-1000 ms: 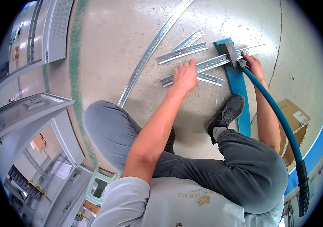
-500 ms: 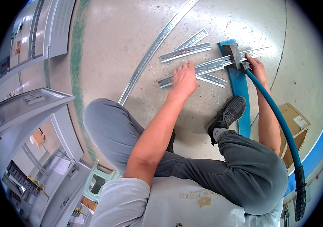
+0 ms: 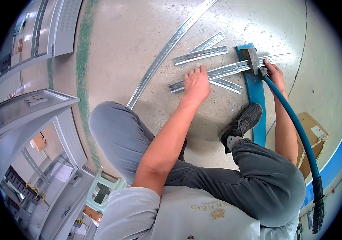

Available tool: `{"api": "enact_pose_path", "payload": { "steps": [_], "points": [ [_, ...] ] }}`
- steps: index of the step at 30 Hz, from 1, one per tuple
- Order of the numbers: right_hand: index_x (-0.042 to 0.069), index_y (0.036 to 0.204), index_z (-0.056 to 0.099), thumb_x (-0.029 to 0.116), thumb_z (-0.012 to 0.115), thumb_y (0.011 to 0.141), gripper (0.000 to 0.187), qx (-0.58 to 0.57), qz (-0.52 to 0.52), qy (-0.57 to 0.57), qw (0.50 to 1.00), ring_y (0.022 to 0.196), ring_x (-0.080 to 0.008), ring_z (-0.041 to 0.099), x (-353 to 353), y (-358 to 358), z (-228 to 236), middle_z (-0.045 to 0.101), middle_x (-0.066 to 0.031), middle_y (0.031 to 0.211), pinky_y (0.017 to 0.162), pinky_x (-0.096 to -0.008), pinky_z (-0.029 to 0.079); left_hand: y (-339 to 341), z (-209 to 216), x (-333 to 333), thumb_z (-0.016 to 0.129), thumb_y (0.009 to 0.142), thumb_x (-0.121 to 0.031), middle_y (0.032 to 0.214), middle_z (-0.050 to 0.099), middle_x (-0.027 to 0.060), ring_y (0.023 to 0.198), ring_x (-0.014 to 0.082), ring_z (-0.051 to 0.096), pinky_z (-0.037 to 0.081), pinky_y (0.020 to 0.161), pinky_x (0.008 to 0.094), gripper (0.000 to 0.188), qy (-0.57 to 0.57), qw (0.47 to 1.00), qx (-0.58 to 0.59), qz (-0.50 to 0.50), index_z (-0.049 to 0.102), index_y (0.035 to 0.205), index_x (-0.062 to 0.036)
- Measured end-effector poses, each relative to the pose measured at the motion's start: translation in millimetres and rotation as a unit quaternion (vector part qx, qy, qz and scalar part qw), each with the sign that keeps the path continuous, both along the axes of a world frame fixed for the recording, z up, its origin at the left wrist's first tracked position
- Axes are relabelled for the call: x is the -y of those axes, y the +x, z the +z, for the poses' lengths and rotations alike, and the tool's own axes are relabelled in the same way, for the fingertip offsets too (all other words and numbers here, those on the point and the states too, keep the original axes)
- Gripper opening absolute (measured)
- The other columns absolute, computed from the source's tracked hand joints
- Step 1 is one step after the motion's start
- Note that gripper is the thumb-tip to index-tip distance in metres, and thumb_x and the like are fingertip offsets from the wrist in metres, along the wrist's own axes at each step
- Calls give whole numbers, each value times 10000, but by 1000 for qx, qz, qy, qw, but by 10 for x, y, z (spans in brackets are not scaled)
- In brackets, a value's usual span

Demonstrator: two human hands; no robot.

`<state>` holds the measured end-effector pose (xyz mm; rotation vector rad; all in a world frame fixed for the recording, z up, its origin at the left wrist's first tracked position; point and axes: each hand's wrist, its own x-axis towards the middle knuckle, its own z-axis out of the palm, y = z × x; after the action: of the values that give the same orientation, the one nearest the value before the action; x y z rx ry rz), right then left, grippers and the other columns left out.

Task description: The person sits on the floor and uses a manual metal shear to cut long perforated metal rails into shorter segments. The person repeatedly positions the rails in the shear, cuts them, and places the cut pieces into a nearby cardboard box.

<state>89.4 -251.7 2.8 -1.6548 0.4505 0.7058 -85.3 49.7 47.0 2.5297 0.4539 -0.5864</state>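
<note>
My left hand [image 3: 197, 83] is closed over a slotted metal DIN rail [image 3: 224, 71], which lies slantwise and reaches into the block of a teal lever cutter [image 3: 256, 93]. On the cutter's far side my right hand [image 3: 274, 73] pinches the end of a rail [image 3: 276, 59] beside the block. The cutter's long teal lever [image 3: 295, 119] curves back to a black grip [image 3: 318, 206] by my right knee. My shoe [image 3: 248, 122] rests against the cutter's base. A short rail piece [image 3: 227, 85] lies crosswise under the held rail.
Two short rail pieces [image 3: 201, 55] lie crossed on the floor beyond my left hand. A long rail [image 3: 167, 50] stretches away to their left. A cardboard box [image 3: 312, 130] stands at right. Grey metal cabinets [image 3: 31, 100] and a pale green stool [image 3: 103, 190] are at left.
The view has shifted slightly, moving the floor items a little to the right in the picture. Both hands keep their places on the rails, and the lever stays where it was.
</note>
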Motion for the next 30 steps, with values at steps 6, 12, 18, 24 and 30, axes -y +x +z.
{"api": "enact_pose_path", "payload": {
  "steps": [6, 12, 18, 24, 30],
  "points": [
    [11, 968, 712, 389, 769, 943, 383, 1, -3, 10, 1000, 644, -56, 457, 5, -2, -29, 582, 23, 772, 564, -232, 344, -13, -36, -2, 648, 801, -3, 1292, 640, 225, 1242, 370, 587, 426, 1066, 479, 603, 5, 1000, 8, 3, 519, 1388, 54],
    [16, 969, 713, 388, 769, 943, 377, 7, -14, 16, 1000, 642, -52, 453, 2, -9, -71, 583, 31, 772, 564, -233, 336, -24, -60, -27, 637, 799, -10, 1295, 636, 233, 1251, 378, 582, 425, 1078, 480, 589, 4, 1000, 11, 10, 523, 1375, 41],
    [20, 958, 711, 394, 765, 944, 378, 4, -1, 5, 1000, 644, -52, 454, 42, 10, -96, 577, 32, 763, 563, -234, 336, -26, -47, -40, 630, 806, -16, 1262, 647, 229, 1224, 380, 598, 427, 1067, 492, 552, 4, 1000, 9, 9, 536, 1348, 37],
    [20, 956, 711, 401, 764, 944, 384, 8, -6, 9, 1000, 644, -52, 453, 1, -5, -68, 563, 38, 752, 563, -233, 339, -47, -63, -44, 628, 799, -7, 1205, 660, 229, 1179, 391, 615, 440, 1036, 503, 470, 6, 1000, 29, 9, 560, 1262, 27],
    [13, 975, 715, 410, 766, 942, 402, 5, 4, 3, 1000, 663, -51, 469, 13, -1, -57, 572, 34, 763, 584, -230, 355, -29, -53, -47, 626, 793, -1, 1171, 666, 230, 1161, 398, 619, 451, 1016, 507, 399, 5, 1000, 19, 5, 573, 1188, 17]
  ]
}}
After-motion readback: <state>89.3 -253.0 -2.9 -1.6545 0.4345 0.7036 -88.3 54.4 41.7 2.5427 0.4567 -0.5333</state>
